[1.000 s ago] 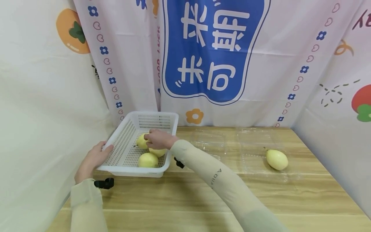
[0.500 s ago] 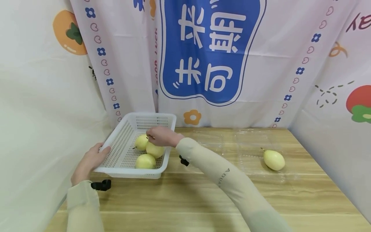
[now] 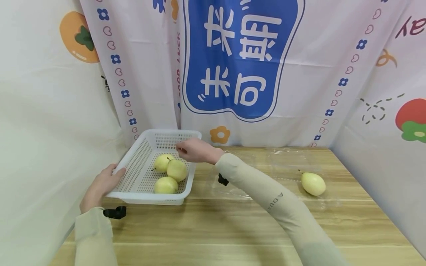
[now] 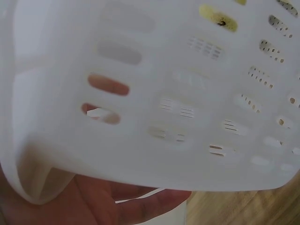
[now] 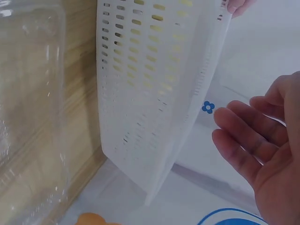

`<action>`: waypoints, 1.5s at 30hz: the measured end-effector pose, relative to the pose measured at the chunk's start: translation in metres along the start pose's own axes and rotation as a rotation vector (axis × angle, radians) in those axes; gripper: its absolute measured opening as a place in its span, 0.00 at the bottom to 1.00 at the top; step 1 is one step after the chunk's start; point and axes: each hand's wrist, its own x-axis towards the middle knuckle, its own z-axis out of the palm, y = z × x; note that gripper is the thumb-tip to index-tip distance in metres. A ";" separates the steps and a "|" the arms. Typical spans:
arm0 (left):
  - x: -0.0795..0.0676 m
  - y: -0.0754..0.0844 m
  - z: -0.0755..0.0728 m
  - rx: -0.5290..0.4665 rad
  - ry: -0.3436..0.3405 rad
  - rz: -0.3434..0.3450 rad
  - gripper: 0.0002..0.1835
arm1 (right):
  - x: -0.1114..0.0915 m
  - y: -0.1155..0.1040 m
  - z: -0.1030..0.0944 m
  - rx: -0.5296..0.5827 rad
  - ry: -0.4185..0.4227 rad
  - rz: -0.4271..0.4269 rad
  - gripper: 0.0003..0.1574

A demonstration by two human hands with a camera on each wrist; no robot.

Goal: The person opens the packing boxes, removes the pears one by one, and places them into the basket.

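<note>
A white perforated plastic basket (image 3: 144, 197) stands on the wooden table at the left. Inside it, three yellow-green pears (image 3: 176, 170) lie bunched toward the right and front. My left hand (image 3: 104, 184) grips the basket's left rim, thumb on top; the left wrist view shows its fingers (image 4: 145, 206) under the wall. Above the right rim hovers my right hand (image 3: 199, 150), and the right wrist view shows its fingers (image 5: 241, 136) loosely bent with nothing in them. Another pear (image 3: 313, 184) lies on clear plastic at the right.
Two thin clear plastic containers lie right of the basket, a nearer one (image 3: 229, 190) partly under my right forearm and another (image 3: 287, 159) by the lone pear. Printed cloth (image 3: 316, 92) hangs behind the table and along both sides.
My right hand has lifted off the pears and moved right and up to the basket's right rim, uncovering the pears. My left hand keeps its hold on the rim.
</note>
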 end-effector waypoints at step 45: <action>-0.006 0.003 -0.001 -0.027 -0.006 0.009 0.45 | -0.188 0.056 -0.063 -0.082 -0.045 0.121 0.11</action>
